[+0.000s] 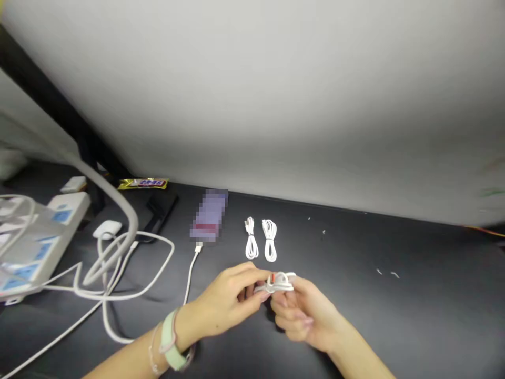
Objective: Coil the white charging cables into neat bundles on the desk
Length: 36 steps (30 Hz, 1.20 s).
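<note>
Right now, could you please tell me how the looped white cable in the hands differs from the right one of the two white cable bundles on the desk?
The looped white cable is between the left hand and right hand; the slim white cable bundle lies on the black desk. The held cable shows a red spot; the bundle shows none. Both are white and looped.

I have room to pass right of the right hand (315, 318), over tabletop (418, 326) with a few small white scraps (395, 274). Straight beyond the grip, two bundled cables (270, 234) block me low down. Left of the left hand (226, 300), looped cords (133, 221) bar my way; a device (210, 213) and its lead (190, 273) lie ahead and left.
</note>
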Each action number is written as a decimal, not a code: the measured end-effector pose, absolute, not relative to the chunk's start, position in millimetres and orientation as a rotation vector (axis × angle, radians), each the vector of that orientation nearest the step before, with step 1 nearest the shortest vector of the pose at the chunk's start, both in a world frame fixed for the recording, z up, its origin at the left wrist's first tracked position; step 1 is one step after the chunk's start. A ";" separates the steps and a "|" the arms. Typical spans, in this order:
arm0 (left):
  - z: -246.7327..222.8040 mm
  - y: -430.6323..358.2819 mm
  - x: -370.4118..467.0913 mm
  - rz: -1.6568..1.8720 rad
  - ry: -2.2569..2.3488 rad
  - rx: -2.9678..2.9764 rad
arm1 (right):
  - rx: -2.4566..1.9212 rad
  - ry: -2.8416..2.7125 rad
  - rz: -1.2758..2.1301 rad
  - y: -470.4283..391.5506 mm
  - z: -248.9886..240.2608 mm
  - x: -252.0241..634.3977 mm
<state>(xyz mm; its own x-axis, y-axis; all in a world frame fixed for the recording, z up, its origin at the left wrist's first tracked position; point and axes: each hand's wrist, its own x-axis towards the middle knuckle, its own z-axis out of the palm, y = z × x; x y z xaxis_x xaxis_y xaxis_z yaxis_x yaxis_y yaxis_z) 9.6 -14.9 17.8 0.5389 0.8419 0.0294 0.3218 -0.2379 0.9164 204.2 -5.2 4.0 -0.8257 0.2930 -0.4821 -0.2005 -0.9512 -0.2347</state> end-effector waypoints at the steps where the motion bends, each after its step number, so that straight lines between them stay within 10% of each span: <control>1: 17.5 -15.0 8.7 0.663 0.961 1.834 | -0.739 -0.249 2.782 -4.9 3.9 204.5; 14: 20.1 -12.8 8.1 0.704 1.013 1.797 | -0.836 -0.365 2.468 -14.3 7.7 192.3; 36: 10.5 -13.3 18.0 0.685 0.761 0.625 | -1.001 -2.286 0.625 -21.5 15.2 196.4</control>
<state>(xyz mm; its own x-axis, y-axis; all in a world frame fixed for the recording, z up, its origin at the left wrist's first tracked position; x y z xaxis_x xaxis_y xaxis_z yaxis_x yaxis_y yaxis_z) 18.0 -13.3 10.5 0.5355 0.7430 -0.4015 -0.3217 0.6190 0.7165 196.4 -21.5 15.2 -0.5634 0.7679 0.3049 0.5058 0.6124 -0.6076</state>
